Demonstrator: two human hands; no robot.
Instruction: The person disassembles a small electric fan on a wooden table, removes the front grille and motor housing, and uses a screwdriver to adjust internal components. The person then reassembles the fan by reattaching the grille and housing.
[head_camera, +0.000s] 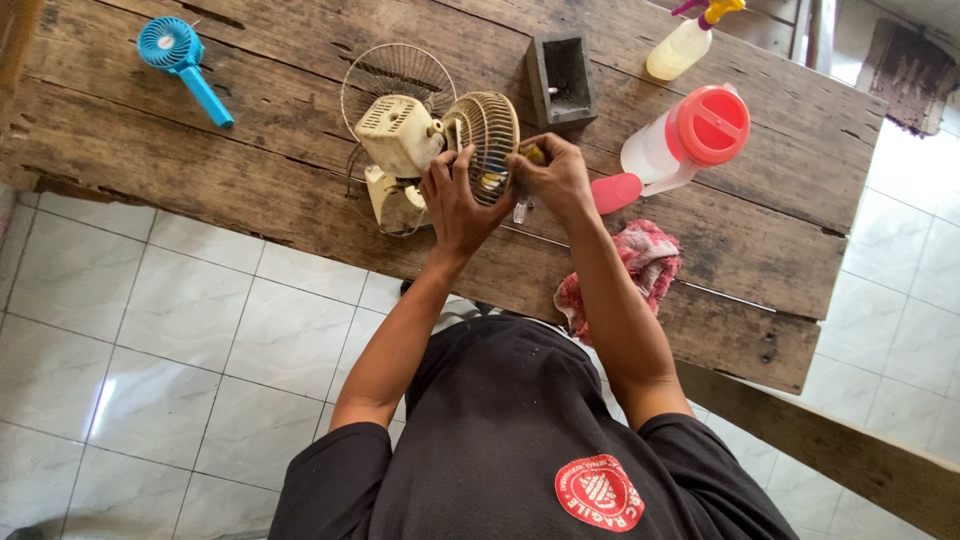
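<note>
A small cream desk fan (398, 140) lies on the wooden table (250, 170) with its rear wire guard (395, 72) still behind the motor. I hold the detached front wire grille (487, 125) upright between both hands. My left hand (455, 200) grips the grille's lower left rim. My right hand (553, 175) grips its right side, with a small yellowish object partly hidden under the fingers. The fan's base (392, 205) sits beside my left hand.
A blue hand-held fan (180, 58) lies at the table's far left. A grey rectangular box (561, 78), a yellow-topped spray bottle (687, 42), a white jug with pink lid (685, 140) and a red-and-white rag (640, 265) sit to the right. Tiled floor lies below.
</note>
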